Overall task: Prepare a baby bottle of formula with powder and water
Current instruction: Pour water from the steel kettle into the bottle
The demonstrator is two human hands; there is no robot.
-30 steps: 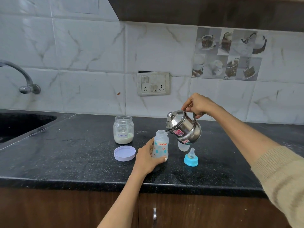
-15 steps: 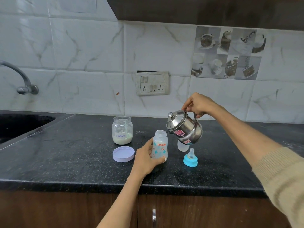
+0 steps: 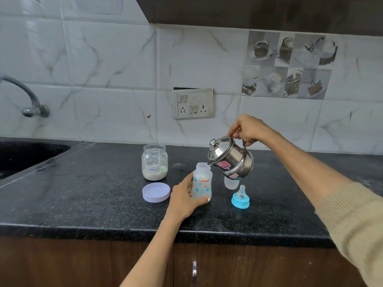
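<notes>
Translucent printed plastic baby bottle (image 3: 202,181) stands uncapped at frame centre on the black speckled bench (image 3: 93,193), left hand (image 3: 185,198) fingers gripping its base. Right hand (image 3: 249,129) fingers grip the tilted steel kettle (image 3: 231,160), spout at bottle mouth. Water-filling step; next needs powder from the glass formula jar (image 3: 154,162).

The kettle (image 3: 232,160) seems tipped slightly further toward the bottle (image 3: 202,181)

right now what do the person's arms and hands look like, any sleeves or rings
The right arm wears a beige ribbed knit sleeve pushed up so the forearm is bare. The left arm is bare as far as the frame shows, no sleeve in view. No rings, watch or bracelets show on the left hand or right hand. Both hands are ungloved.
</notes>
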